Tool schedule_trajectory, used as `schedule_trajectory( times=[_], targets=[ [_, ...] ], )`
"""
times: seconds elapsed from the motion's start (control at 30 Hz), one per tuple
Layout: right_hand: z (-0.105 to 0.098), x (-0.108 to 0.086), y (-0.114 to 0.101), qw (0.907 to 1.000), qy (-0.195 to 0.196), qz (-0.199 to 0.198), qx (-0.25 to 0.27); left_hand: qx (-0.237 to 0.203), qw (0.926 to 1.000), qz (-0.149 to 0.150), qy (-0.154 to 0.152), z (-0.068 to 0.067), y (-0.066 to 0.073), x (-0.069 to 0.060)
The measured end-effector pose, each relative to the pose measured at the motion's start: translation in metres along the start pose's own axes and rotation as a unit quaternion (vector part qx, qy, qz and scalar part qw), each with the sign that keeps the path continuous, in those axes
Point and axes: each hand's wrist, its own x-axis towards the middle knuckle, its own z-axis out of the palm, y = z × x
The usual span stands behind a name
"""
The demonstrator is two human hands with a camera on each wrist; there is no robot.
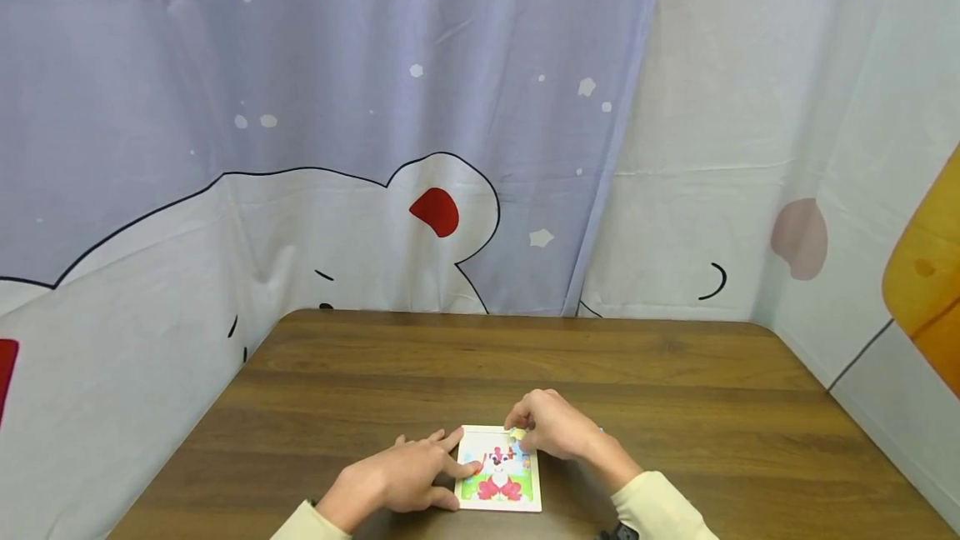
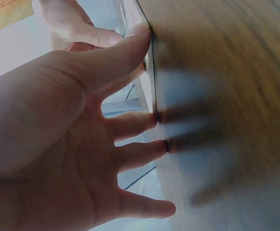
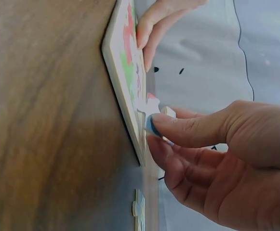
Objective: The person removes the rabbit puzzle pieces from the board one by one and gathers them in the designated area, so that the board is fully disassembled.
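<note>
A jigsaw puzzle board (image 1: 498, 509) with a pale frame lies flat on the table, its picture showing a red-and-white cartoon animal on green. My left hand (image 1: 405, 473) rests at the board's left side with its fingers spread, the thumb lying over the picture. In the left wrist view, the palm of this hand (image 2: 48, 139) faces the camera and several fingertips touch the board edge or table. My right hand (image 1: 558, 427) is over the board's upper right corner. Between its thumb and fingers it pinches a small puzzle piece (image 3: 150, 114), tilted above the board; the fingers partly hide it.
The brown wooden table (image 1: 652, 390) spreads around the board. Beyond my right hand, a loose puzzle piece (image 3: 139, 209) lies on the tabletop. A printed curtain (image 1: 300, 107) hangs behind the table's far edge and along its sides.
</note>
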Motion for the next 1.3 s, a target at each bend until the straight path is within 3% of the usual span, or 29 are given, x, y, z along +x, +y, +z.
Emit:
schedule_trajectory(
  times=[0.33, 0.53, 1.0, 1.3],
  targets=[
    [-0.008, -0.002, 0.001, 0.9981, -0.014, 0.012, 0.058, 0.002, 1.0000, 0.001, 0.006, 0.000, 0.000, -0.002],
    [-0.030, -0.010, 0.004, 0.9945, -0.010, 0.027, 0.101, 0.001, 1.0000, 0.000, -0.001, 0.000, 0.000, -0.002],
    [-0.072, -0.058, 0.050, 0.9879, -0.004, 0.091, 0.125, 0.008, 0.9999, -0.006, -0.006, -0.005, 0.002, -0.002],
    [-0.079, -0.085, 0.077, 0.9777, 0.012, 0.139, 0.157, -0.001, 1.0000, -0.003, 0.000, -0.001, 0.001, -0.002]
  ],
)
